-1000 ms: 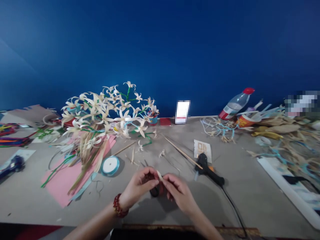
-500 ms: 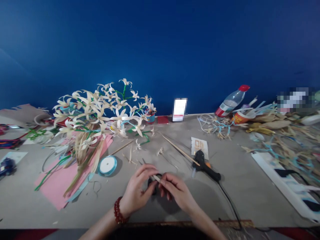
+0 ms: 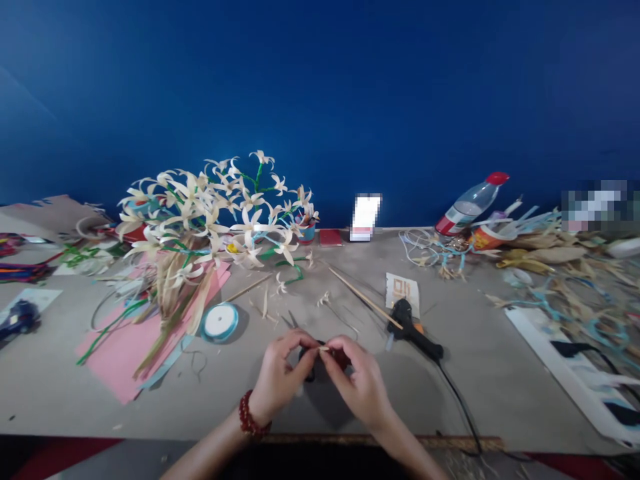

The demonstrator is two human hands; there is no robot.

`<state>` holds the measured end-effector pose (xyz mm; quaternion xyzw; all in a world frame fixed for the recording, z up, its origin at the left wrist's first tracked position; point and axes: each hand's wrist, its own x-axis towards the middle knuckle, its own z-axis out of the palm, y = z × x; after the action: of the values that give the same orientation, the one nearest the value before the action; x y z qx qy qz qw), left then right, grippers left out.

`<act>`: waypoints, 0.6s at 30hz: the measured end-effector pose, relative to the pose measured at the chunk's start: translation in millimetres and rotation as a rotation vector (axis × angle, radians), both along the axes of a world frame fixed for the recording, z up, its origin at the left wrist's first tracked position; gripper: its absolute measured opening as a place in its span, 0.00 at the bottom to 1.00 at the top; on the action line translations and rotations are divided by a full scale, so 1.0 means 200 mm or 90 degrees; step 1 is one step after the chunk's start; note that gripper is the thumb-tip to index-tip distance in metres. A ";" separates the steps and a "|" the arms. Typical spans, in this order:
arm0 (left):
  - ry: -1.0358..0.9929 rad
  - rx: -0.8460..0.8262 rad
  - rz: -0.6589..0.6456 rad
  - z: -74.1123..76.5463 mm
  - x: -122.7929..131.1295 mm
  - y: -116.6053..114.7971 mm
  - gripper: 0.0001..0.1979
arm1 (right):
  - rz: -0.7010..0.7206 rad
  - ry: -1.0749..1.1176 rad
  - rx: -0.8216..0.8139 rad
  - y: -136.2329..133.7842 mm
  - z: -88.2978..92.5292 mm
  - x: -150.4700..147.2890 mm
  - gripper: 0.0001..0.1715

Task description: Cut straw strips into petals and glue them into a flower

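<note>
My left hand (image 3: 287, 363), with a red bead bracelet (image 3: 253, 415) at the wrist, pinches one end of a small pale husk strip (image 3: 323, 349). My right hand (image 3: 357, 377) pinches the other end, so the fingertips of both nearly meet. Most of the strip is hidden by the fingers. Beneath the hands lie black-handled scissors (image 3: 292, 320), their blades pointing away and their handles partly covered. Just beyond are a small dried flower on a thin stem (image 3: 325, 300) and some loose pale strips (image 3: 265, 308).
Husk flowers (image 3: 200, 207) on green stems stand back left, above pink paper (image 3: 113, 363) and a ribbon spool (image 3: 220, 322). A stick (image 3: 363, 295) rests against a black glue gun (image 3: 415, 333). At right are a power strip (image 3: 560, 373), a tilted bottle (image 3: 470, 207) and a paper cup (image 3: 493, 235).
My right hand has turned and its fingertips have come up closer to the left ones, covering more of the pale strip. The whole view has shifted slightly.
</note>
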<state>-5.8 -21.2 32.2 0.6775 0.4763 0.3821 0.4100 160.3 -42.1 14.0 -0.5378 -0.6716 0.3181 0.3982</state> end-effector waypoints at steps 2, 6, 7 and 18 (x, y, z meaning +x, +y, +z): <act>-0.007 -0.007 0.009 0.00 0.00 0.00 0.06 | 0.005 -0.016 0.007 0.01 0.00 0.00 0.07; -0.007 0.001 0.024 -0.02 0.01 -0.01 0.05 | 0.027 -0.049 0.066 0.01 0.01 -0.01 0.07; -0.010 -0.002 0.030 -0.02 0.01 -0.02 0.05 | 0.036 -0.054 0.097 0.01 0.01 -0.01 0.07; 0.036 0.067 0.063 -0.08 -0.01 -0.02 0.05 | 0.071 -0.078 0.286 -0.02 -0.04 0.02 0.11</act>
<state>-7.8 -25.4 16.6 0.6841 0.5002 0.4071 0.3406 163.8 -45.6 5.4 -0.4165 -0.7769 0.1489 0.4481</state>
